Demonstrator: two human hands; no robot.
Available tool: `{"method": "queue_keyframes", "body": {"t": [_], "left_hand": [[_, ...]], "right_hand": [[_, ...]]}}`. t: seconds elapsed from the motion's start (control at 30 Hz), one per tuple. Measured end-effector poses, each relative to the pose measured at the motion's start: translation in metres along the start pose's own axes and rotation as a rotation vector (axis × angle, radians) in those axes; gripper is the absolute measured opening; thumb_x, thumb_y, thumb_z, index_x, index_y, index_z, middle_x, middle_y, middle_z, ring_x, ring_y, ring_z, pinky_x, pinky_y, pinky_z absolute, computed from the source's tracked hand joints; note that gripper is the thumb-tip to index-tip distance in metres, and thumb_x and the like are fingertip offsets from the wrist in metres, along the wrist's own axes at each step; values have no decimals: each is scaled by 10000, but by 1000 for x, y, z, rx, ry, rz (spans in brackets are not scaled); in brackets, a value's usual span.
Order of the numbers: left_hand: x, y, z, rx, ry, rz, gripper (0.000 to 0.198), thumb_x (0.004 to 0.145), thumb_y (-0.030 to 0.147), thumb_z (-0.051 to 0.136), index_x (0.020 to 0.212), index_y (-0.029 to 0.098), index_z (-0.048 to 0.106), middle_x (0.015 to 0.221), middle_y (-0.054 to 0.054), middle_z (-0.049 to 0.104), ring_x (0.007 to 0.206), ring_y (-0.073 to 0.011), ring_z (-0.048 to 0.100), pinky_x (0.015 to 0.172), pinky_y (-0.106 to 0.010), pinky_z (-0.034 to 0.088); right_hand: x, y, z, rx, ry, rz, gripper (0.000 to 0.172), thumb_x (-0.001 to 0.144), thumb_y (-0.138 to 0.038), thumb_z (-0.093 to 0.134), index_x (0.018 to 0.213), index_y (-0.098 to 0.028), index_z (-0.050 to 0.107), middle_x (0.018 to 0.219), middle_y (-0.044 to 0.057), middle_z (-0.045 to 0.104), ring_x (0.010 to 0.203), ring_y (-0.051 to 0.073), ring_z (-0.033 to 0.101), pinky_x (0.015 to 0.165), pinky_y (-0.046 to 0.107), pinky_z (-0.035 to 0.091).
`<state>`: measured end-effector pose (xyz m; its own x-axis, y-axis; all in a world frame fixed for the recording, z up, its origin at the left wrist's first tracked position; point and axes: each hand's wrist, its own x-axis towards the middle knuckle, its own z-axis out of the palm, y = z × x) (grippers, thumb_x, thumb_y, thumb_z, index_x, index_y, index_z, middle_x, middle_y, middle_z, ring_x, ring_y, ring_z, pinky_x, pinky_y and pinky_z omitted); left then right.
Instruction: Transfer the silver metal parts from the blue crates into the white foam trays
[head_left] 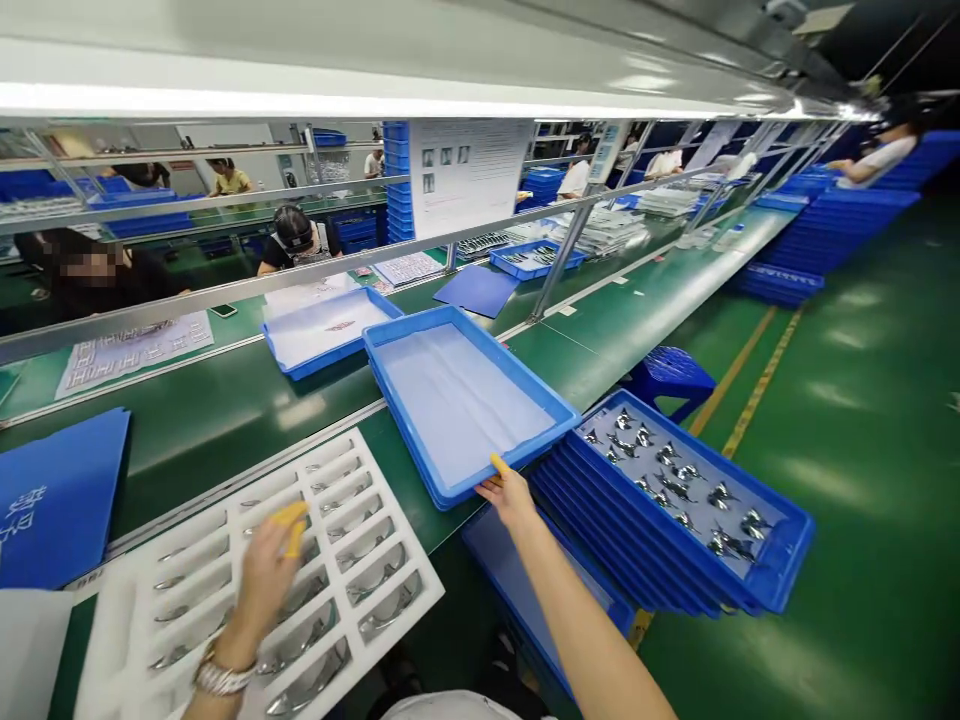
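Observation:
My left hand (262,590), with yellow fingertip covers and a metal bracelet-style watch, is over a white foam tray (397,590). Its fingers are apart and show nothing in them. Curved polished metal pieces (307,675) lie in the tray's slots. My right hand (506,497), also with a yellow fingertip cover, grips the near corner of a white-lined blue plastic tray (517,375). Close to that hand, on the right, stands a stack of blue trays (622,530). Its top tray holds several shiny metal parts (675,470).
A long green workbench (195,450) runs ahead, with a blue folder (60,500), another lined blue tray (330,330) and a metal shelf rail above. Co-workers (292,245) sit across it. A blue stool (671,380) and stacked trays stand on the green floor (847,500).

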<state>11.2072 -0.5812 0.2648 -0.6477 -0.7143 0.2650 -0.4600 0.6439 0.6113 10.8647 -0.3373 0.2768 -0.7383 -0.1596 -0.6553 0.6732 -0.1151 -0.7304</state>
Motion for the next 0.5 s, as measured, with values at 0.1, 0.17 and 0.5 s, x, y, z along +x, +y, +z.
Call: {"method": "queue_keyframes", "body": {"t": [0.1,0.17,0.5], "left_hand": [[38,96,83,-101,-313,285,296,955,337,470,1132,294,704,1202,-46,718,1149,-255,636,1040,-469,490],[46,135,132,-56,-435,343,311,949,285,500,1198,276,686,1272,-82,689,1198,-273,612,1027,-494,485],[48,139,206,11,-484,230,338,928,207,486,1188,214,702,1261,-98,688,1327,-282,508,1125,-533,423]], "right_hand": [[4,-1,22,113,23,-56,383,706,-398,773,788,-238,435,550,-90,507,507,117,538,490,264,532],[9,-21,24,169,24,-82,338,713,-361,750,788,-239,444,525,-102,479,481,108,502,442,233,490],[16,-67,-220,-100,258,-230,315,853,-441,652,1093,-240,616,941,25,688,774,185,662,595,320,601]]}}
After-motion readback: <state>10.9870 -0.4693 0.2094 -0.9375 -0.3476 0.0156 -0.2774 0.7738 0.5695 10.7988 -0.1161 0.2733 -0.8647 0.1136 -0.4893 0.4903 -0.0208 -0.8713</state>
